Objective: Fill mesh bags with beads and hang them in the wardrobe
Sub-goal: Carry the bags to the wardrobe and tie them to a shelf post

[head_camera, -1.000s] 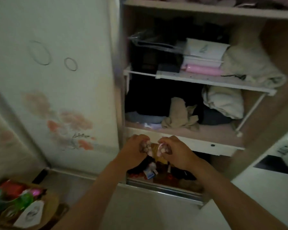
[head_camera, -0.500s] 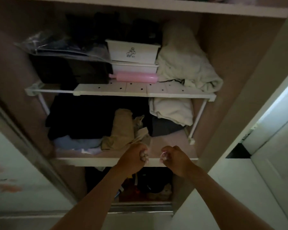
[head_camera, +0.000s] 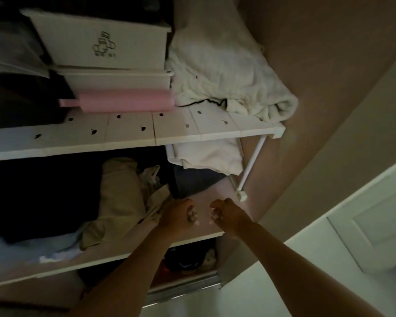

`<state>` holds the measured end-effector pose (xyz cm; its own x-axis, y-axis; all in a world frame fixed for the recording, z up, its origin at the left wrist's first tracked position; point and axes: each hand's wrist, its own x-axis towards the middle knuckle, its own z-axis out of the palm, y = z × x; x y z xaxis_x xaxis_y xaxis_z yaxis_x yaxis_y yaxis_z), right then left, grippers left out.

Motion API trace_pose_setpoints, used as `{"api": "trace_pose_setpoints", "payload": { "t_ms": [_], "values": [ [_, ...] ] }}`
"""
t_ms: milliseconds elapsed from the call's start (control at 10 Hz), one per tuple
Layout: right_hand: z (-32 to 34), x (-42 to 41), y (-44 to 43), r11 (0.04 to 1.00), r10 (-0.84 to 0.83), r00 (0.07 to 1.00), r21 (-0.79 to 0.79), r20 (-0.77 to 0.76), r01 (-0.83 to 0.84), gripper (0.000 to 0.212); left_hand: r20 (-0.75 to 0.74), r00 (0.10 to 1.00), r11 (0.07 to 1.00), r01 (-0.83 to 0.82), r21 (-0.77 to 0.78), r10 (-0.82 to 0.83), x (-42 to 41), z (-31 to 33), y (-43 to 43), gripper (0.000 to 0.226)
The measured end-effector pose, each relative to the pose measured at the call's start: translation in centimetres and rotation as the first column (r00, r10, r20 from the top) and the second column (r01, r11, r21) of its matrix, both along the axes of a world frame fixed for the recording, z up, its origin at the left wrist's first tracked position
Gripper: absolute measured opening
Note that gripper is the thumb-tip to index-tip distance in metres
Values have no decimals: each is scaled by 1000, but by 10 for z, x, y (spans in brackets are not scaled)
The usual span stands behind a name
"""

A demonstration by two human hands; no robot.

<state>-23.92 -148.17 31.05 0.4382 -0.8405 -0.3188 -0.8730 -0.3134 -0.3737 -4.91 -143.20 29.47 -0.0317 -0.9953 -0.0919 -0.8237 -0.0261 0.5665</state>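
**Bag unseen, hanging point unconfirmed**

No mesh bag can be made out in the dim view. If one is held, it is hidden within the hands or strung between them, and which cannot be told. The left hand [head_camera: 177, 215] and the right hand [head_camera: 226, 213] are held side by side with a small gap between them, above the front of the lower wardrobe shelf [head_camera: 124, 255]. Each grip is drawn narrow, with the fingers curled toward the palm. Whether a cord is pinched in either cannot be told.

A thin drawstring, if held only at the fingertips, is judged liable to slip. Beads would then be scattered over the shelf and into the beige garment [head_camera: 121, 197] just left of the left hand.

No hook or rail is seen close by. Only the slim leg [head_camera: 252, 165] of the white slatted rack [head_camera: 133, 133], up and to the right of the right hand, appears to be offered as a tie point. In such poor light a knot there may be left loose.

The rack is loaded with white boxes [head_camera: 101, 40], a pink bottle [head_camera: 124, 101] and a white towel [head_camera: 226, 72]. It could be shifted by a hard tug on that leg.
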Motion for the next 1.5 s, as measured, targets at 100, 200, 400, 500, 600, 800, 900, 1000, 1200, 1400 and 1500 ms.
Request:
{"api": "trace_pose_setpoints", "payload": {
  "t_ms": [100,200,400,500,600,800,900,1000,1200,1400,1500],
  "values": [
    [-12,2,-12,999,-10,1000,37,0,10,42,-74,996,995,-55,-83,49,0,-16,-12,40],
    [-23,3,-21,999,21,1000,30,-6,-21,42,-37,997,993,-66,-95,63,-2,-25,-18,34],
    [-40,-1,-29,998,53,997,38,65,-55,38,42,997,998,-68,-6,68,-3,-25,-23,49],
    [-42,-2,-33,996,71,992,48,103,-76,48,65,997,996,-49,70,45,-5,-24,-24,59],
    [-40,-5,-34,996,57,984,61,168,-68,71,88,989,993,-117,12,116,-17,-21,-27,52],
    [-39,-27,-37,998,-43,972,48,230,33,83,-77,992,995,-95,29,97,-54,-8,-33,36],
    [-36,-41,-30,991,-137,971,20,195,136,71,-64,998,998,-25,56,29,-67,-9,-37,39],
    [-35,-52,-24,982,-191,967,30,170,189,43,-87,995,992,-30,126,41,-72,-12,-47,36],
    [-40,-49,-11,880,-450,864,274,226,387,32,-240,964,977,-63,203,112,-79,-19,-57,21],
    [-37,-52,1,690,-713,644,441,278,573,25,-358,933,990,5,139,45,-110,-33,-76,16],
    [-36,-59,8,646,-759,574,469,308,602,36,-397,918,980,64,188,16,-121,-32,-79,6]
  ]
}}
